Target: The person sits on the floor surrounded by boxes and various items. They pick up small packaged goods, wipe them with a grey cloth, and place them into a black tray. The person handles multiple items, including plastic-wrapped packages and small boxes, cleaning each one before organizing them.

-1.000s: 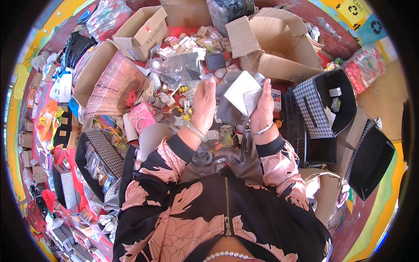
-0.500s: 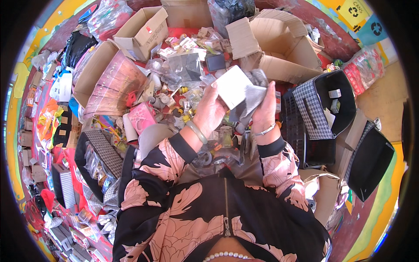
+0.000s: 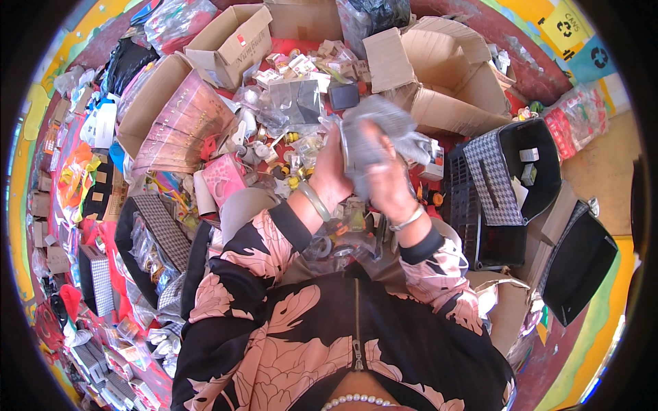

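A crumpled grey cloth point(image 3: 381, 122) is gripped in my right hand point(image 3: 392, 179), which is smeared by motion. The cloth lies over the flat white square box seen in my left hand half a second ago; the box is now hidden behind it. My left hand point(image 3: 330, 171) is closed along the left side of the cloth-covered box, fingers pointing up. Both hands are raised over a pile of small mixed items. Beyond them sit a clear plastic package point(image 3: 296, 101) and a small dark box point(image 3: 344, 96).
Open cardboard boxes point(image 3: 445, 65) stand at the far side, another point(image 3: 229, 44) further left. Houndstooth fabric bins point(image 3: 488, 175) and a black plastic crate point(image 3: 473, 236) stand on the right. A pink patterned item point(image 3: 224, 183) and a fabric bin point(image 3: 161, 229) lie on the left.
My right hand has swept the cloth leftward across the white box, covering its face. My left hand has stayed nearly in place, with the box turned out of sight.
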Demonstrator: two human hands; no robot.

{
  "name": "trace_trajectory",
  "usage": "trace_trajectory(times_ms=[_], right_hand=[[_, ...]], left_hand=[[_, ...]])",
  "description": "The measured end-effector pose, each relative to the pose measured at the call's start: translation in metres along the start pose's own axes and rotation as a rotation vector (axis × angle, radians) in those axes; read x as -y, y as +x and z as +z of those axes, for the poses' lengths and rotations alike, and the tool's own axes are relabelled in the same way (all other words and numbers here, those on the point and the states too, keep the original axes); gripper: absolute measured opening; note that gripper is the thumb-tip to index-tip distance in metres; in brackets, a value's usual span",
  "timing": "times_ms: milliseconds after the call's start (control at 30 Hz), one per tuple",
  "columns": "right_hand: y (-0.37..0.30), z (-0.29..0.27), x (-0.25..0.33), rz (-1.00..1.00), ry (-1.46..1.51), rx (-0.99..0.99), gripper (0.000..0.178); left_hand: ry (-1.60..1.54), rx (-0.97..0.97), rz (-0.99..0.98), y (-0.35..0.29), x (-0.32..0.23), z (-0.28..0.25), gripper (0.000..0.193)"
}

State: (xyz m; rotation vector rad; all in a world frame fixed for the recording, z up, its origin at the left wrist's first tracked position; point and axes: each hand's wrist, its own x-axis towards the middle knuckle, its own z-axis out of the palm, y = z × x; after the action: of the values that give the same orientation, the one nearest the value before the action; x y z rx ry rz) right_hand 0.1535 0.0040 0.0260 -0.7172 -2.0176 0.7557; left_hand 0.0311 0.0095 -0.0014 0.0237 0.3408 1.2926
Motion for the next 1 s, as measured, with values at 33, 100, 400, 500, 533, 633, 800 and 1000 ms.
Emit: trace_trajectory(times_ms=[33,100,400,500,533,633,800,1000], right_hand=[[0.004,0.005,-0.001,-0.043,-0.270,0.122,0.051],[0.010,0.010,-0.005,-0.040,-0.504,0.202,0.048],[0.019,-0.008,-0.009,0.179,-0.384,-0.259,0.048],[0.013,-0.025,-0.037,0.520,-0.255,-0.231,0.066],[0.007,-0.032,-0.069,0.670,-0.134,-0.209,0.063],[0.009,-0.047,-0.060,0.953,0.576,-0.297,0.055],[0.010,-0.070,-0.047,0.988,0.781,-0.688,0.048],[0.008,-0.061,-0.020,0.452,1.097,-0.603,0.048]], left_hand=[[0.123,0.018,0.049,-0.002,0.005,-0.008,0.038],[0.220,0.024,0.053,-0.007,0.012,-0.018,0.034],[0.518,0.131,-0.016,-0.025,0.017,0.005,0.053],[0.854,0.211,0.079,-0.017,0.010,-0.004,0.058],[0.884,0.265,0.083,-0.019,0.006,0.001,0.059],[0.767,0.350,0.142,-0.026,-0.003,0.016,0.060],[0.767,0.349,0.348,-0.029,-0.021,0.020,0.061],[1.011,0.327,0.576,-0.017,-0.018,0.006,0.049]])
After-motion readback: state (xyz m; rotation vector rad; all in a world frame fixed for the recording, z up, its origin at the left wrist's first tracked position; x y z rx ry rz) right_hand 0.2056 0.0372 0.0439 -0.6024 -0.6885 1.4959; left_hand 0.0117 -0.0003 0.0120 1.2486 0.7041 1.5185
